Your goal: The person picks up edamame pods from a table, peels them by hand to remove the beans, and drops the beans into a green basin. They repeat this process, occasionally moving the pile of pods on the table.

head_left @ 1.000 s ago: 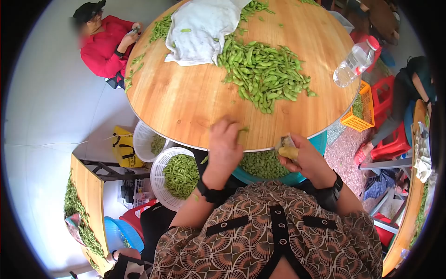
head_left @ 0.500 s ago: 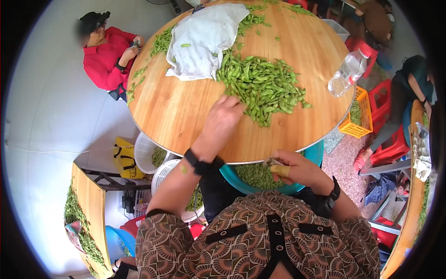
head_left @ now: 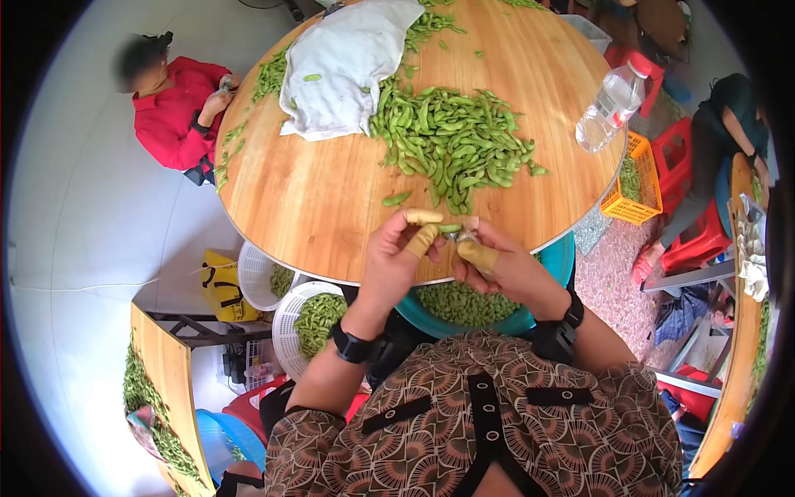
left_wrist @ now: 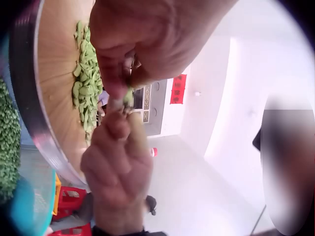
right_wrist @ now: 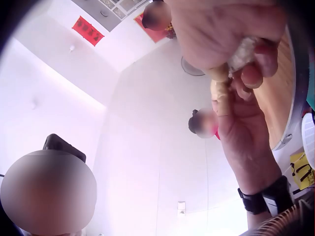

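Note:
Over the near edge of the round wooden table (head_left: 331,224), both hands meet at a green soybean pod (head_left: 450,229). My left hand (head_left: 396,253) pinches one end of it between thumb and forefinger, both in yellowish finger covers. The other end points into my right hand (head_left: 509,265), whose thumb wears a similar cover. That hand's curled fingers hold a small whitish-grey thing (right_wrist: 243,54), mostly hidden by the palm; I cannot tell its kind. A single loose pod (head_left: 397,199) lies just beyond the left fingers, and a heap of pods (head_left: 455,141) spreads behind it.
A white cloth (head_left: 344,70) covers part of the table, and a clear bottle (head_left: 613,108) stands at its right. Below the edge are a teal tub (head_left: 566,265) of pods and white baskets (head_left: 286,331). An orange crate (head_left: 633,211) sits right; a person in red (head_left: 178,116) is at left.
My left hand reached forward to the heap, then came back toward me with a pod and met the right hand. A loose pod now lies apart in front of the heap.

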The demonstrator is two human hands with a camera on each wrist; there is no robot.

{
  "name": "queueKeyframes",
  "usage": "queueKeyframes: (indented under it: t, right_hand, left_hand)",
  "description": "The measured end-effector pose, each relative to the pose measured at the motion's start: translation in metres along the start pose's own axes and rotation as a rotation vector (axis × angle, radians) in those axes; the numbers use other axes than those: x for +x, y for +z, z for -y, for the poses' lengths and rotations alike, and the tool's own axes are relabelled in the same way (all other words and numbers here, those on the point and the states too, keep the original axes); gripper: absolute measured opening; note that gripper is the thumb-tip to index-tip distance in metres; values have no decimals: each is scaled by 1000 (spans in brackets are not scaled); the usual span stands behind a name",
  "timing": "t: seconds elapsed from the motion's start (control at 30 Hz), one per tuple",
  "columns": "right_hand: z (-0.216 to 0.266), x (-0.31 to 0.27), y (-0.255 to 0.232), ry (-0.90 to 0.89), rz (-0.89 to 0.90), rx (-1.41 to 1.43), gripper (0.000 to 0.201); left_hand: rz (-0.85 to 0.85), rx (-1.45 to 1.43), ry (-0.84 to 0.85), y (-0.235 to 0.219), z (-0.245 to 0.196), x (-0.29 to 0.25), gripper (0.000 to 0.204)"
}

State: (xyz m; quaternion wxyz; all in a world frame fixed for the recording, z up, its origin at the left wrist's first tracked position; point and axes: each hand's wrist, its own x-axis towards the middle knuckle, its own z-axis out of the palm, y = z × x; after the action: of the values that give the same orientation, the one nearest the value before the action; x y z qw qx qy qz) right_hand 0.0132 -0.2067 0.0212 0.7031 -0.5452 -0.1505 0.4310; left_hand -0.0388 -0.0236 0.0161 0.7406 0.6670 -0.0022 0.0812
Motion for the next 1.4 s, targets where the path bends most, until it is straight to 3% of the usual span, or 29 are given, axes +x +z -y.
queueKeyframes:
  t: [0.13, 0.27, 0.33, 0.43, 0.57, 0.63, 0.67, 0.73, 0.87, 0.93, 0.97, 1.03, 1.07, 1.13, 1.23, 1.33, 1.4]
  right_hand:
    - [-8, 7, -1, -105, -14, 96, 16]
    - [-1, 0, 3, -96, -38, 66, 15]
    - [-1, -1, 4, -117, -63, 44, 14]
    - [-1, -2, 4, -127, -67, 28, 16]
    - [0, -1, 7, -147, -77, -43, 19]
    - [-1, -2, 9, -122, -52, -26, 22]
    - [-1, -3, 9, -122, -52, -25, 22]
    - [2, -5, 10, -87, -94, -14, 23]
    - [0, -6, 8, -60, -48, -15, 25]
    - [2, -8, 11, -48, -102, 11, 18]
    - [1, -8, 10, -49, -104, 13, 18]
    - [-4, -7, 7, -46, -85, 62, 21]
    - [-5, -7, 6, -47, -87, 64, 21]
    - [-8, -7, 5, -46, -91, 74, 25]
    - [-10, -7, 4, -46, -53, 69, 27]
    - [-6, -10, 7, -46, -68, 69, 28]
    - [-5, -11, 6, -55, -71, 69, 28]
  left_hand:
    - [-27, 170, 82, 3, 13, -12, 23]
    - [-51, 203, 90, 8, 13, -11, 28]
    - [22, 386, 313, 8, 20, -8, 35]
    - [-16, 168, 189, 15, 14, -12, 35]
    - [-22, 122, 111, 19, 8, -13, 33]
    - [-16, 371, 282, 17, 6, -11, 35]
    - [-16, 371, 281, 13, 7, -10, 35]
    - [-4, 830, 500, 6, 8, -9, 37]
    - [17, 1082, 414, 7, 6, -17, 36]
    - [27, 1047, 658, 8, 11, -14, 34]
    - [30, 1047, 659, 10, 10, -15, 34]
    - [36, 792, 439, 13, 9, -17, 31]
    - [38, 792, 439, 11, 8, -17, 31]
    - [125, 550, 260, 5, 8, -16, 30]
    - [45, 498, 142, 14, -2, -17, 30]
    - [18, 565, 258, 14, 1, -18, 21]
    - [40, 540, 229, 12, 1, -18, 20]
